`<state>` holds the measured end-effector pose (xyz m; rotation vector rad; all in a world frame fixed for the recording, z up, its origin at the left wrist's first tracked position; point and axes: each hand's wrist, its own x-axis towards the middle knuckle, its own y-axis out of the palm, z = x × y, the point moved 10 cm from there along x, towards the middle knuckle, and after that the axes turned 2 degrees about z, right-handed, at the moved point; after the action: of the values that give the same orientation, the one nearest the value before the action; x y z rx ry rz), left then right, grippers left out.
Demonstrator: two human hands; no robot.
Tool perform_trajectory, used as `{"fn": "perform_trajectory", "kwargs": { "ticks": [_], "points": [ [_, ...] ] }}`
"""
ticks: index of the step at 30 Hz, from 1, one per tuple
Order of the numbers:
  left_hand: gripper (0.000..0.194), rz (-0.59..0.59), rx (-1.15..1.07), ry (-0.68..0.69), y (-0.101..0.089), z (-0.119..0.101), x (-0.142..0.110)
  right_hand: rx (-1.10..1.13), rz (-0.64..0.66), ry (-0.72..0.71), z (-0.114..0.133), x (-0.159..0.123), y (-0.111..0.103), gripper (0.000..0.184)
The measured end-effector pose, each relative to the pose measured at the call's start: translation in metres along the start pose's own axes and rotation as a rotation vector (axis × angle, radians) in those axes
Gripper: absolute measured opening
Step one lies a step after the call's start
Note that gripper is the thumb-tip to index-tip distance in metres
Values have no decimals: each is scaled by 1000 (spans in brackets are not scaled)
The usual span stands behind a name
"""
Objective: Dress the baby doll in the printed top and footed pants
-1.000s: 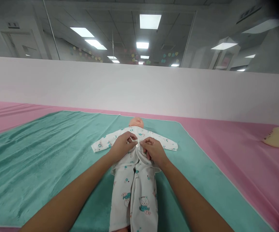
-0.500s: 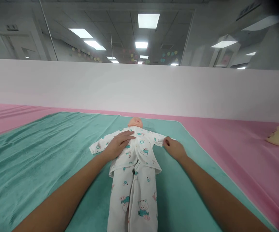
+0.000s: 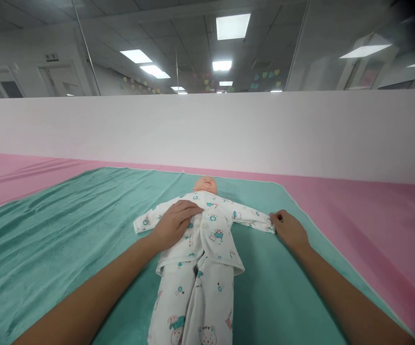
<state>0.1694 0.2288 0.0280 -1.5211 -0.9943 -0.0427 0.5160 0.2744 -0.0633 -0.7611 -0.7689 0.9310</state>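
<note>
A baby doll (image 3: 206,184) lies on its back on a teal blanket (image 3: 49,239), dressed in a white printed top (image 3: 214,225) and matching trousers (image 3: 196,302). My left hand (image 3: 173,223) lies flat and open on the doll's chest, fingers stretched toward the collar. My right hand (image 3: 288,229) is at the end of the doll's right-side sleeve (image 3: 253,221), fingers curled and pinching the cuff, holding the sleeve stretched out sideways.
The teal blanket covers a pink table cover (image 3: 372,225). A white partition wall (image 3: 207,134) runs along the far edge, with glass panes and ceiling lights above it.
Both hands left the top's front closure. My left hand flattened on the chest; my right hand slid outward along the sleeve to its cuff and drew it straight. The view shifted slightly.
</note>
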Motion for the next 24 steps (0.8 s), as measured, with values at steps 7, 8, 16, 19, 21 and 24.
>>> {"fn": "perform_trajectory", "kwargs": {
  "ticks": [7, 8, 16, 19, 21, 24],
  "points": [
    [39, 11, 35, -89, 1, 6, -2, 259, 50, -34, -5, 3, 7, 31],
    [40, 26, 33, -85, 2, 5, -2, 316, 58, -46, -4, 2, 7, 32],
    [42, 133, -109, 12, 10, -6, -3, 620, 83, -111, 2, 1, 4, 32],
    [40, 108, -187, -17, 9, -4, -4, 574, -3, -102, -7, 5, 0, 28],
    [39, 91, -238, -51, 8, -2, -4, 576, -50, -71, -15, 8, -1, 29],
    [36, 89, -294, -95, 9, -1, -4, 579, -78, -35, -22, 11, 1, 30]
  ]
}}
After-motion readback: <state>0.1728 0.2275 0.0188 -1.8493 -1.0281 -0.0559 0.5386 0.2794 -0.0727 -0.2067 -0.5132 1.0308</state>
